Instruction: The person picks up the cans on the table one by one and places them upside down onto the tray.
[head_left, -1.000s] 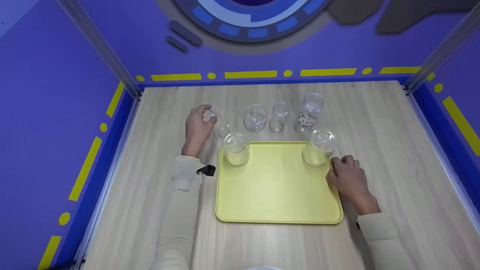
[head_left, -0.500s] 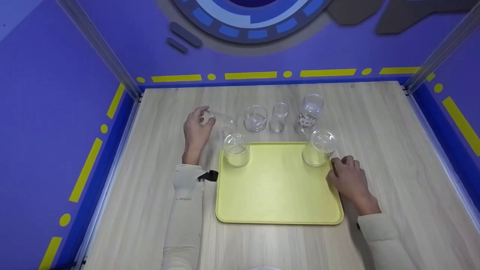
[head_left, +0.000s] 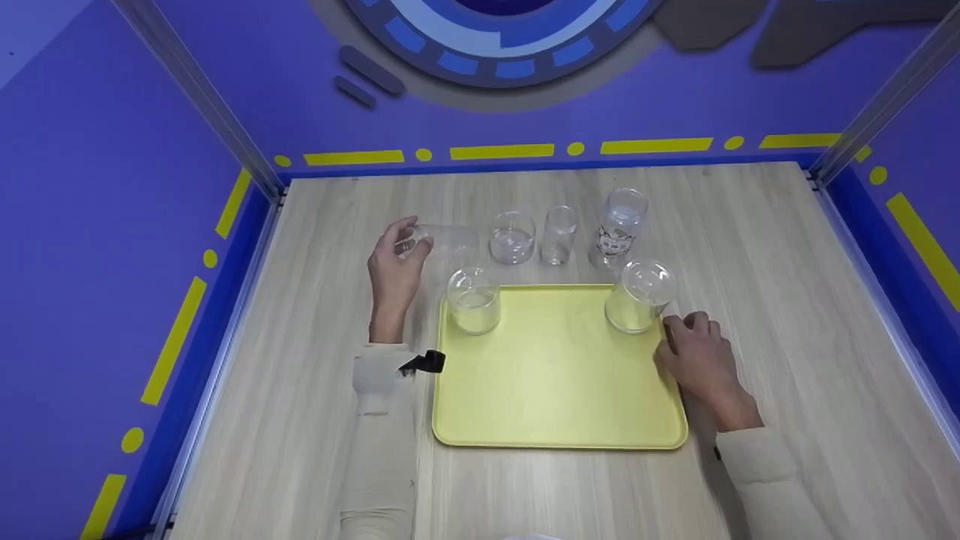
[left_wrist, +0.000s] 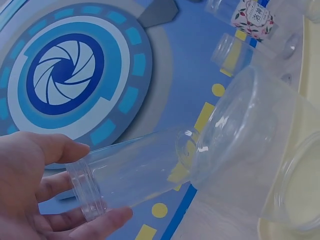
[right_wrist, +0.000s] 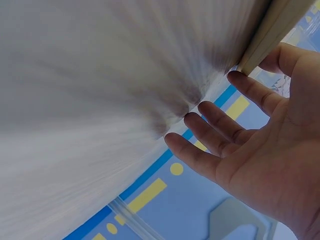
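Note:
My left hand [head_left: 395,266] grips a clear cylindrical jar [left_wrist: 135,170] by its threaded mouth, thumb on one side and fingers on the other. The jar lies sideways, its base pointing right, left of a short clear jar [head_left: 512,240]. Beyond the left edge of a yellow tray [head_left: 559,382] is where this hand stands. At the tray's right edge my right hand [head_left: 699,356] pinches the rim, thumb over it and index finger [right_wrist: 255,90] outside; the other fingertips rest on the table. A clear jar stands at each back corner of the tray, left jar [head_left: 474,301] and right jar [head_left: 640,298].
Behind the tray stand a slim clear jar [head_left: 559,238] and a tall jar with a printed label [head_left: 619,225]. Blue printed panels [head_left: 450,120] enclose the wooden table [head_left: 277,360] at the back and both sides.
The jar in my left hand has swung from slanting toward the tray to lying level, its base now pointing right. My left forearm has drawn back slightly. The right hand has stayed still.

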